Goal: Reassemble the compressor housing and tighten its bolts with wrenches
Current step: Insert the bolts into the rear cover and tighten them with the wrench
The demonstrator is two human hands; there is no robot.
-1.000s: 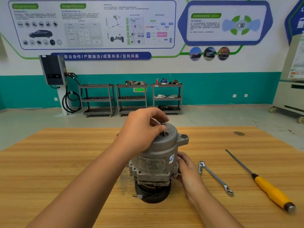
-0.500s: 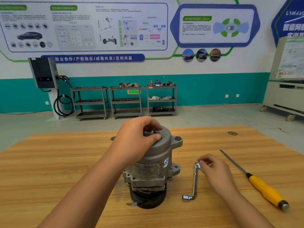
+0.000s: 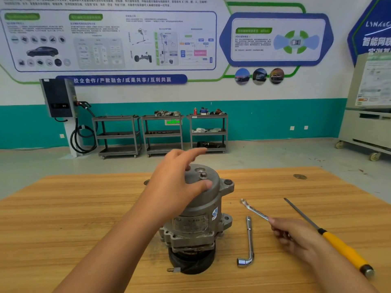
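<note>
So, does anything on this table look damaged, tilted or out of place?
Nothing stands out. The compressor stands upright on its black pulley end, the left hand resting on its top. The right hand holds a flat wrench; the L-shaped socket wrench and the yellow-handled tool lie flat on the table.

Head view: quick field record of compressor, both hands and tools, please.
Compressor: grey metal compressor housing upright on wooden table, bolt on top
Left hand: resting on housing top, fingers straight
Right hand: grips silver flat wrench, held above table
Lying on table: silver L-shaped socket wrench beside housing; yellow-handled screwdriver far right
</note>
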